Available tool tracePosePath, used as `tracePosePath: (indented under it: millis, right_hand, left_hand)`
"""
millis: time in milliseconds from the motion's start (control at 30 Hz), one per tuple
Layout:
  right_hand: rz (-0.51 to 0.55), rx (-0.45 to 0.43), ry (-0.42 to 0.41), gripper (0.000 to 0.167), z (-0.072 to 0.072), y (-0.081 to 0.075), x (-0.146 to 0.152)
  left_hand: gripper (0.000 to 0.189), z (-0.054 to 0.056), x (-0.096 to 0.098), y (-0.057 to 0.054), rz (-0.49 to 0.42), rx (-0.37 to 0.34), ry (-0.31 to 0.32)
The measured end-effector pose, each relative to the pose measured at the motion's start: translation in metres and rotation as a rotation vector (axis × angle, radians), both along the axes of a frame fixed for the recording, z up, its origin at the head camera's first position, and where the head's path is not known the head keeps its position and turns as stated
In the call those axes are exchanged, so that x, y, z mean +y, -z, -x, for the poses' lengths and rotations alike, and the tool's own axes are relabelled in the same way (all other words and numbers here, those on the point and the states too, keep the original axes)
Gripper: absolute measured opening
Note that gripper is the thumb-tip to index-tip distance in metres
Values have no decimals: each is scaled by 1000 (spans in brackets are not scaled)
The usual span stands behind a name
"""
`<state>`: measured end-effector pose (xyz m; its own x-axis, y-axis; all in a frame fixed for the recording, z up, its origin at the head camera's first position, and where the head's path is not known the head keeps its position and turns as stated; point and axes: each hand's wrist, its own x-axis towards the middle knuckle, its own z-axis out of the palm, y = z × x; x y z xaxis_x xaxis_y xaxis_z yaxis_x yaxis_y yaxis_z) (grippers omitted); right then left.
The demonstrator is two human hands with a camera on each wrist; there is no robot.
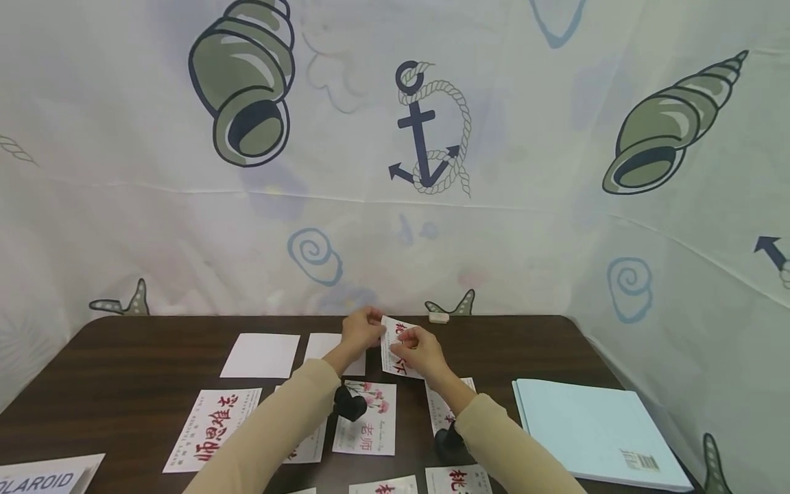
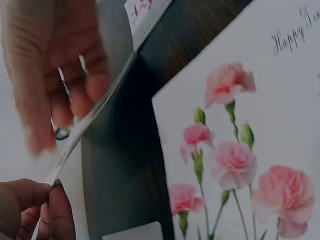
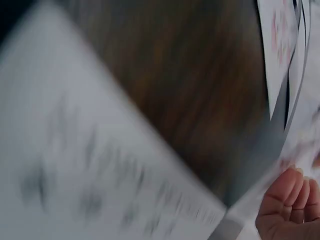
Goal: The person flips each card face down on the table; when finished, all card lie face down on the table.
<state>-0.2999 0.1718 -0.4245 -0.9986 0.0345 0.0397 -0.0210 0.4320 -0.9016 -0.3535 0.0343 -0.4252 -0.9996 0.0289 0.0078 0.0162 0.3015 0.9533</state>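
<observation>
Near the back edge of the table, a white card (image 1: 390, 364) with red brush characters stands tilted up, its printed face toward me. My left hand (image 1: 362, 329) pinches the card's left edge between thumb and finger; the left wrist view shows that pinch at lower left. My right hand (image 1: 422, 351) is in front of the card's face, fingers loosely bent, close to or touching it. In the left wrist view it looks blurred beside the card's thin edge. A card with pink carnations (image 1: 365, 420) lies below the hands, large in the left wrist view.
Two blank white sheets (image 1: 260, 355) lie at the back left. A card with red characters (image 1: 212, 429) is at left, with several more in front. A pale blue stack (image 1: 601, 432) with a barcode lies at right. A folded Polaroid sign (image 1: 46, 475) stands front left. A small white block (image 1: 439, 318) sits behind.
</observation>
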Motion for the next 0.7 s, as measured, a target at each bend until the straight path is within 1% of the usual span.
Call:
tracePosePath:
  millis: [67, 167, 300, 400, 500, 600, 667, 700]
  right_hand:
    - [-21, 2, -22, 33, -4, 0, -8]
    - [-58, 44, -22, 36, -8, -1, -16]
    - [-116, 138, -14, 29, -12, -3, -19]
    - [-141, 200, -19, 22, -13, -8, -16]
    - [-159, 266, 2, 17, -15, -15, -12]
    - [-157, 334, 43, 15, -15, -23, -8]
    - [-131, 344, 71, 14, -15, -28, -7]
    - [-113, 340, 85, 15, -15, -29, -6]
  left_hand:
    - [23, -1, 0, -4, -2, 7, 1]
    - [23, -4, 0, -10, -13, 9, 15]
    - [22, -8, 0, -15, -67, 5, 45]
    - [22, -11, -1, -17, -102, 0, 83]
    - [28, -14, -3, -15, -113, -19, 142]
    - [33, -16, -6, -8, -97, -60, 195]
    - [37, -18, -9, -4, -72, -71, 207]
    - [38, -19, -10, -1, -59, -71, 201]
